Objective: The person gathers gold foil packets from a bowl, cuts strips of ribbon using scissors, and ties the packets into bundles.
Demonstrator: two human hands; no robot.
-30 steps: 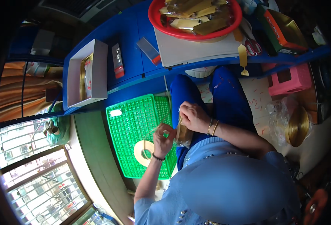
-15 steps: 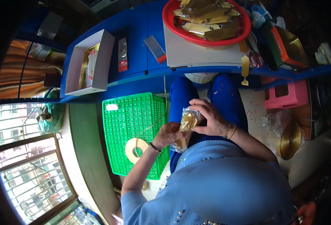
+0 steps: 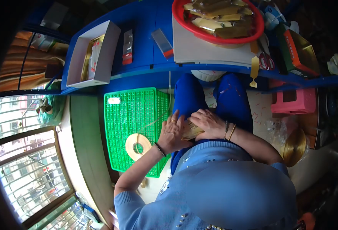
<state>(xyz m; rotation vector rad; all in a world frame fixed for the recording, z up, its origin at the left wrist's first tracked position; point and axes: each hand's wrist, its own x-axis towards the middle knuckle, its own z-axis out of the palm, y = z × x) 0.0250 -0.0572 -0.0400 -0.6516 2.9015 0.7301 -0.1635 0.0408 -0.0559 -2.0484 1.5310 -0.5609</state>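
A gold packet in clear plastic film (image 3: 192,131) lies over my lap, mostly covered by my hands. My left hand (image 3: 173,133) grips its left end, with the thumb low along the near edge and the fingers pointing away from me. From above, my right hand (image 3: 208,124) closes over the right part, its fingers bent across the packet. What the film's underside looks like is hidden.
A green plastic basket (image 3: 130,111) stands at left, bearing a roll of pale tape (image 3: 131,141). On the blue table (image 3: 140,46) are a white box (image 3: 109,50), a red basin (image 3: 261,32) of gold packets and scissors (image 3: 267,60). A pink stool (image 3: 305,101) and gold ribbon roll (image 3: 294,147) are at right.
The packet has gone from tilted up to lying flatter and lower. My left hand has turned over, back upward with fingers straighter; my right hand has come down over the packet.
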